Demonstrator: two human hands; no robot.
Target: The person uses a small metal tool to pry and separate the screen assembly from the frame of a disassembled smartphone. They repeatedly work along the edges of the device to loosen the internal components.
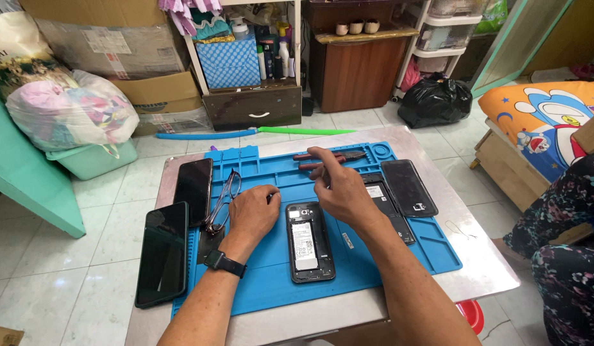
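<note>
Opened phone (309, 242) (back cover off) lies on blue mat (271, 256); left hand (253, 214) rests loosely curled, holding nothing; right hand (338, 189) hovers, fingers spread, nothing held: steady the phone frame before lifting parts

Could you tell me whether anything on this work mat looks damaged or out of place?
One phone lies on the blue mat with its back cover off and its battery exposed, between the left hand and right hand. Nothing looks spilled.
</note>
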